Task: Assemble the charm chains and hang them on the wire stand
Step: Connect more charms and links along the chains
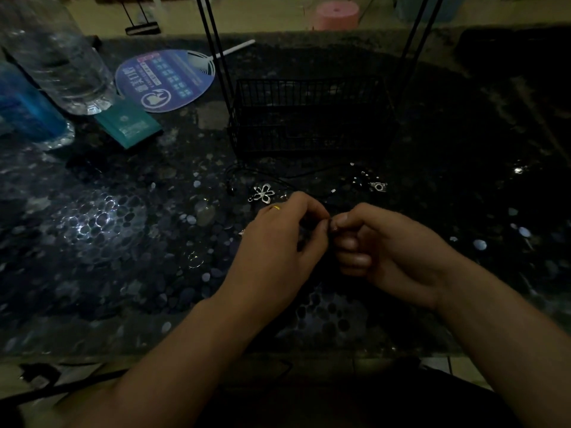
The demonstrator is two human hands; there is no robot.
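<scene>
**Dark cord, fine join in progress at the fingertips**

Black speckled surface [123, 242], low light. Left hand [278, 242] and right hand [386, 251] meet fingertip to fingertip just above it; each grip is pinched together on something very small at the meeting point (too dim to name; probably a cord end or clasp). Judged step: assembly, not hanging.

Just beyond the left grip lies the flower charm [262, 193], with a thin black cord [278, 174] looping past it. Beyond and to the right of the right grip sits the camera charm [378, 186], apart from both hands. Further beyond both grips stands the wire stand [309, 118]; nothing visibly hangs on its uprights.

Next move likely calls for a steady pinch and close alignment of the two small parts, then checking the join holds before lifting toward the stand.
</scene>
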